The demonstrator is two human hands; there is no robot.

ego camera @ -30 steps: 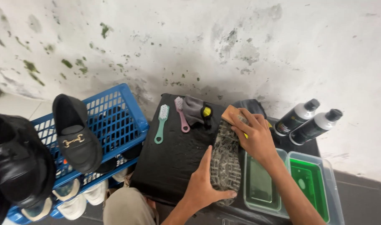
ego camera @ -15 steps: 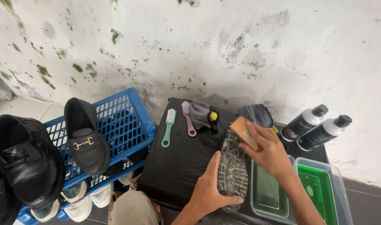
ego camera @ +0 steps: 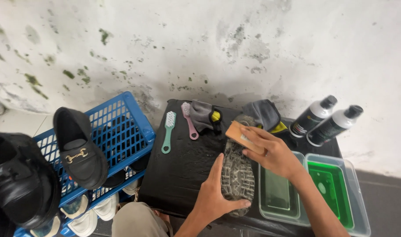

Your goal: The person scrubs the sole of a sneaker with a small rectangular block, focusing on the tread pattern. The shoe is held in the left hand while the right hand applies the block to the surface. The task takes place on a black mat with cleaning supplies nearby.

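Wooden brush [ego camera: 239,134] in right grip [ego camera: 270,153]

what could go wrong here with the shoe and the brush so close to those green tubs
The left hand steadies the upturned shoe only at its heel, so hard strokes from the wooden brush in the right hand might slide it on the wet-looking black mat. The right forearm crosses the open tubs; it might bump them.

The bristles of the wooden-backed brush [ego camera: 240,137] were hidden against the upturned grey lugged shoe sole [ego camera: 237,171], and the right hand [ego camera: 270,153] covered the brush's far end. The shoe's upper lay out of sight beneath the sole. At lower left, the frame edge cut off the black lace-up leather shoe [ego camera: 16,184] and the blue slatted plastic crate [ego camera: 117,131]. Both forearms ran off the bottom edge.
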